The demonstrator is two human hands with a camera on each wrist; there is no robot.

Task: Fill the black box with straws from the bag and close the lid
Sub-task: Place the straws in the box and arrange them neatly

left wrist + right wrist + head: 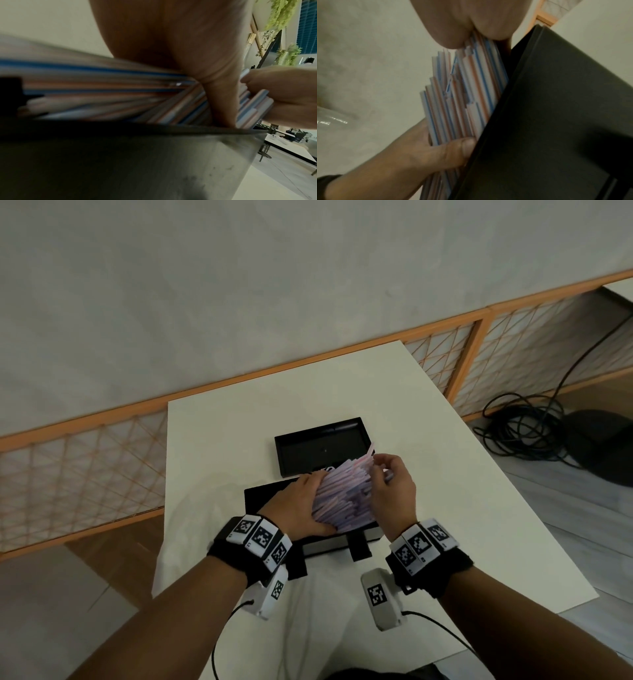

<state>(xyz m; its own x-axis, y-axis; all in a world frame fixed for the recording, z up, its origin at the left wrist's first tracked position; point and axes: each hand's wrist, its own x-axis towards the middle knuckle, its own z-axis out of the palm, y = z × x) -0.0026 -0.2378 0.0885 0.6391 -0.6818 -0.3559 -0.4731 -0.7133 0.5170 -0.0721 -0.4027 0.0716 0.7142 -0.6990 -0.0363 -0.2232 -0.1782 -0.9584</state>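
A black box (pixel 260 498) stands near the front of the white table (pixel 462 491). Its open lid (pixel 322 446) lies flat behind it, inner side up. A thick bundle of striped straws (pixel 346 494) lies slanted in the box and rises above its rim. My left hand (pixel 305 508) grips the bundle's left side, thumb curled round its near end. My right hand (pixel 387 477) holds the far right ends with curled fingers. Up close, the straws (pixel 471 88) show beside the box wall (pixel 556 108), held by the left thumb. A clear plastic bag (pixel 332 119) lies to the left.
A low orange-framed lattice screen (pixel 85 467) runs behind the table along the wall. Coiled black cable (pixel 524 429) and a dark round object (pixel 603 446) lie on the floor at the right. The table's right edge (pixel 534 529) falls away to grey flooring.
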